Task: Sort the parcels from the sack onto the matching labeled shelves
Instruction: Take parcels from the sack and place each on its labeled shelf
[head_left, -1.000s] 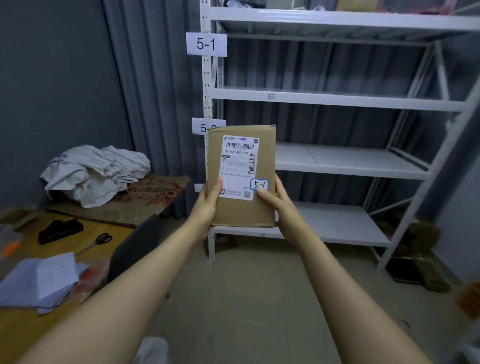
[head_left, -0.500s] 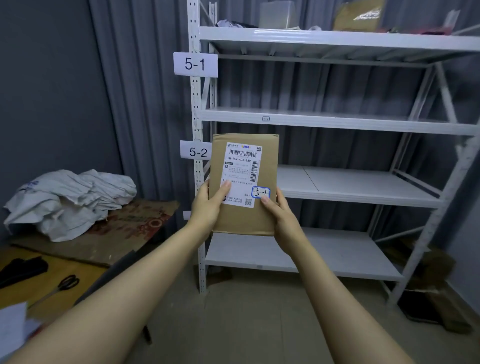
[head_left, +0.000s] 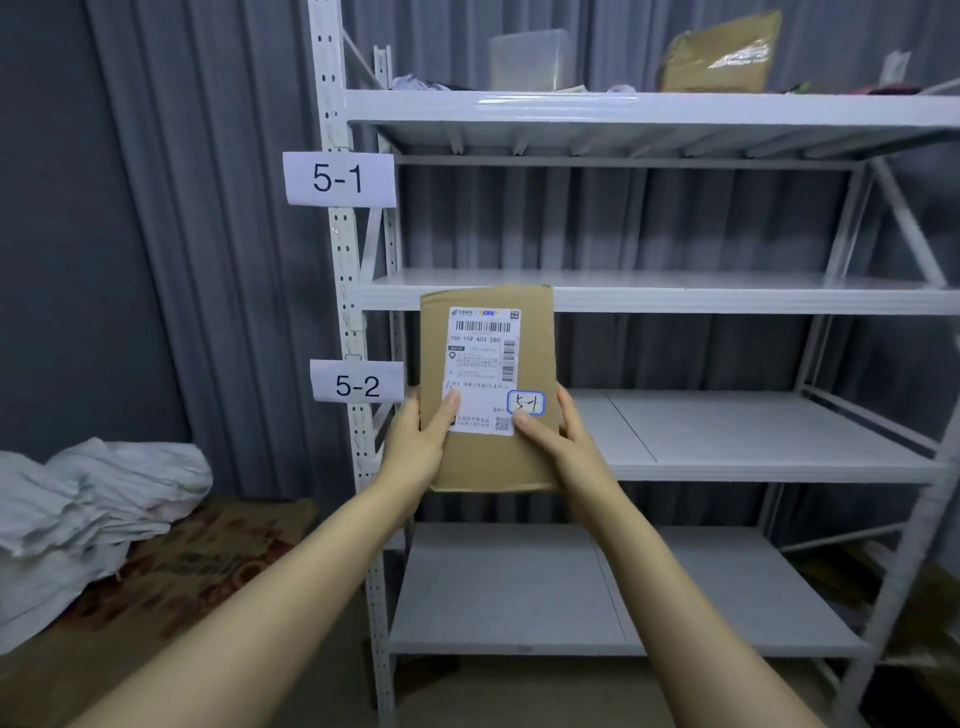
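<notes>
I hold a flat brown cardboard parcel (head_left: 485, 457) upright in front of a white metal shelf rack (head_left: 649, 291). Its white shipping label carries a handwritten "5-1" in a blue box. My left hand (head_left: 421, 441) grips the parcel's lower left edge, thumb on the label. My right hand (head_left: 561, 441) grips the lower right edge, thumb just under the "5-1" mark. On the rack's left post hang a "5-1" sign (head_left: 338, 179) above and a "5-2" sign (head_left: 357, 382) below. The parcel's top edge is level with the shelf board between the two signs.
The top shelf holds a brown parcel (head_left: 719, 54), a clear plastic box (head_left: 527, 60) and small items. A crumpled white sack (head_left: 88, 509) lies on flattened cardboard (head_left: 208, 561) at the left. Grey curtains hang behind the rack. Dark clutter sits on the floor at lower right.
The view has closed in on the rack and tilted up, so the signs and shelves look larger. The table at the left has left the view. Both hands keep the same hold on the parcel.
</notes>
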